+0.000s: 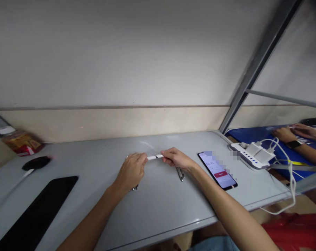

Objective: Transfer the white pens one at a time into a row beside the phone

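Observation:
A slim white pen (152, 158) with a dark band is stretched level between my two hands, above the grey desk (158, 198). My left hand (133, 170) pinches its left end, and my right hand (175, 157) grips the right end with bent fingers. Both pen ends are hidden in the fingers. Below my right hand lie some grey pens (181, 175), partly covered by it. Metallic pen tips (135, 188) peek out from beneath my left wrist; the rest of them is hidden.
To the right lie a lit phone (217, 170) and a power strip (249, 155) with plugs and loose white cables. A black mat (40, 212), a dark round object (37, 162) and a jar (22, 142) are left. Another person's hands (285, 134) work over a blue surface.

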{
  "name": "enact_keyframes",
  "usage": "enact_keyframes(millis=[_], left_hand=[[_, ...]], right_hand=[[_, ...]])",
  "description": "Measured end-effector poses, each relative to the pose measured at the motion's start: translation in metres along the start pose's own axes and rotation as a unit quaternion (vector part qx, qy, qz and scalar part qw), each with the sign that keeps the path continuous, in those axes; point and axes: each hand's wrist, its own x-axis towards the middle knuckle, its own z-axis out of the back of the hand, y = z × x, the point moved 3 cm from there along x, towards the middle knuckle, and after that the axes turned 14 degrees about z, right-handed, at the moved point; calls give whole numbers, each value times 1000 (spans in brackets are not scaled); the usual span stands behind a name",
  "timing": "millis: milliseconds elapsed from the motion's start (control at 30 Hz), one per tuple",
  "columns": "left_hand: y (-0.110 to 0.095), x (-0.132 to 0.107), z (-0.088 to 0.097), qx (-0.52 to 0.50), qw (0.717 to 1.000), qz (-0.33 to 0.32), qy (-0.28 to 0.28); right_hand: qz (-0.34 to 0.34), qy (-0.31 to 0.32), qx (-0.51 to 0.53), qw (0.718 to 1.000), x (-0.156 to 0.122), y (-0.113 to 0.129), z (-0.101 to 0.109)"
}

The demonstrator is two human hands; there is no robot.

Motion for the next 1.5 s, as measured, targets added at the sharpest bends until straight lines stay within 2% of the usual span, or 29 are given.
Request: enact_keyframes(millis=[67,133,267,367,433,500,600,733,800,900,1033,1167,1300,1367,1500], left_hand=[[2,0,-1,-22,1000,18,6],[5,0,-3,-49,998,36,9],[7,1,-7,-92,994,48,20],[6,2,-9,-93,994,42,30],[4,1,-9,-80,996,38,31],[2,1,-8,-67,996,39,36],[1,1,-6,-66,996,41,47],[-1,0,-4,-72,996,28,45],[-1,0,-3,-66,997,27,42],[0,0,-4,-62,997,27,42],[3,0,-7,-57,997,25,53],[4,0,-10,-41,997,25,66],[5,0,-11,-31,997,18,64],[5,1,-12,-23,997,15,66],[5,1,-11,-26,998,8,64]], right_hand=[[72,-1,-97,993,0,10,0],[140,-12,-187,972,-2,19,1],[207,-48,-225,951,-3,26,1],[161,-68,-223,959,-1,15,2],[117,-53,-226,966,0,7,2],[116,-46,-220,968,1,4,2],[137,-74,-192,969,2,3,3],[78,-47,-175,980,2,-2,3],[99,-50,-175,978,2,-1,3],[142,-90,-157,973,2,2,7],[112,-53,-168,978,2,1,6],[154,-79,-182,968,1,5,6],[114,-51,-196,973,2,1,4],[125,-42,-222,966,2,0,3],[188,-63,-271,942,2,1,3]])
